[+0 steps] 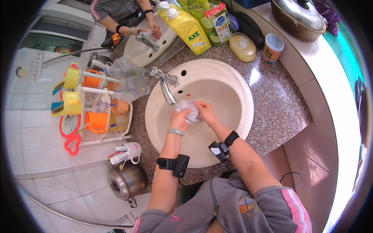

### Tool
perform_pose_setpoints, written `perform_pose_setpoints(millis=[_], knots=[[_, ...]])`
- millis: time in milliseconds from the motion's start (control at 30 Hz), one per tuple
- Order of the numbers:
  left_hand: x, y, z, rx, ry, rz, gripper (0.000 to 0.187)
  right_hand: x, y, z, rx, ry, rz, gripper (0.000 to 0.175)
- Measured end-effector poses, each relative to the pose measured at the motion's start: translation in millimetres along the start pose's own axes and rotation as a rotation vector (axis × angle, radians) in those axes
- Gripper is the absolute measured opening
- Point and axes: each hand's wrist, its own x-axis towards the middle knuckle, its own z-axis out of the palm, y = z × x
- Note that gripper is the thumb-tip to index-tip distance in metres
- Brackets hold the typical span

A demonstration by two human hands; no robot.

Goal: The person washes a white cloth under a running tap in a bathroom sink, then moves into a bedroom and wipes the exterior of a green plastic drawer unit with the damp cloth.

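A light greyish cloth, bunched up, hangs over the basin of a cream ceramic sink. My left hand grips its left side, thumb on top. On the opposite side my right hand pinches the cloth between thumb and fingers. Just above the cloth is the spout of a chrome faucet; whether water runs from it is hard to make out. The folds hide part of the fingers of both hands.
Left of the sink stands a white rack of orange and yellow cups. Behind are a yellow AXE bottle, a green detergent bottle, a soap box and a lidded canister. A mirror reflects the sink. A metal pot sits lower left.
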Motion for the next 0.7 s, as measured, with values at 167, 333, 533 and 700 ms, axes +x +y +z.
perform_pose_setpoints(millis=[167, 333, 533, 700], knots=[[1, 2, -7, -0.167, -0.053, 0.035, 0.036, 10, 22, -8, -0.204, 0.419, -0.181, 0.039], [10, -16, -20, -0.420, -0.021, -0.029, 0.029, -21, 28, 40, -0.241, 0.289, -0.149, 0.049], [15, -19, -29, -0.620, 0.017, -0.170, 0.021, -61, 16, 55, -0.198, 0.186, -0.323, 0.044], [17, -23, -15, -0.362, 0.045, -0.053, 0.016, -65, 16, 47, -0.214, 0.232, -0.425, 0.040]])
